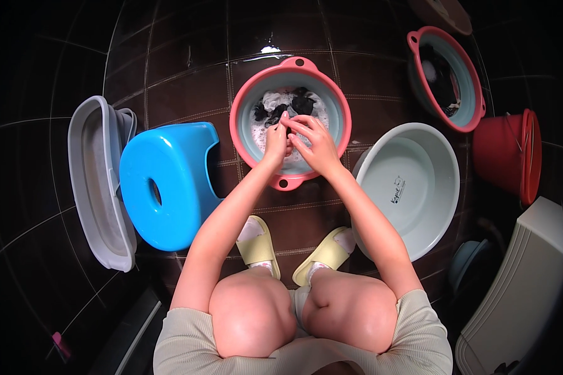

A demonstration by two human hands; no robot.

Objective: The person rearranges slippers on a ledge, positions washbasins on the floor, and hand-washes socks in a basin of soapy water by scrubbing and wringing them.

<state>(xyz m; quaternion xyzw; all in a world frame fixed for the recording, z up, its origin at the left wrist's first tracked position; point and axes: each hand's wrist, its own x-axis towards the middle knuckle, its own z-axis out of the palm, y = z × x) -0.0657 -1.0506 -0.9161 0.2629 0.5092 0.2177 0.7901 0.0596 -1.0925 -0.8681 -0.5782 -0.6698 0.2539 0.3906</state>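
Note:
Over a round basin [241,94] with a pink rim and grey-blue inside, my two hands meet. Soapy, foamy water fills its bottom, with wet black cloth [303,104] and white cloth [275,100] lying in it. My left hand [276,144] is curled closed, its index finger pointing up; a bit of black cloth shows at its fingers. My right hand [314,145] reaches across with fingers stretched and apart, the fingertips touching the left hand. Exactly what lies between the hands is partly hidden.
A blue plastic stool [147,206] and a grey folded basin [81,181] stand at left. On the right are a pale green basin [419,162], a pink-rimmed basin [419,69] with dark cloth, and a red bucket [497,150]. My slippered feet rest on dark tiles [281,215].

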